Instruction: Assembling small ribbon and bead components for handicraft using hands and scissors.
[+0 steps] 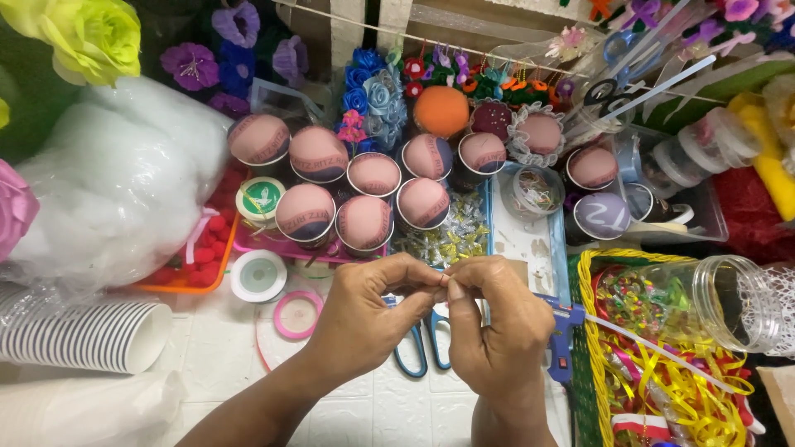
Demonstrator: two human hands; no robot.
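the left hand (364, 319) and right hand (497, 327) met above the blue scissors (418, 352) on the desk (215, 348), fingertips pinched shut on a tiny pink piece (444, 280). it looked light, soft and easily dropped, best held by its ends.

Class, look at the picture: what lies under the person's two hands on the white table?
Blue-handled scissors lie under the left hand and right hand. Only the handle loops show; the blades are covered by the hands.

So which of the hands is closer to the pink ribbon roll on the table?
Left. The left hand is just right of the pink ribbon roll; the right hand is farther right, beyond the left.
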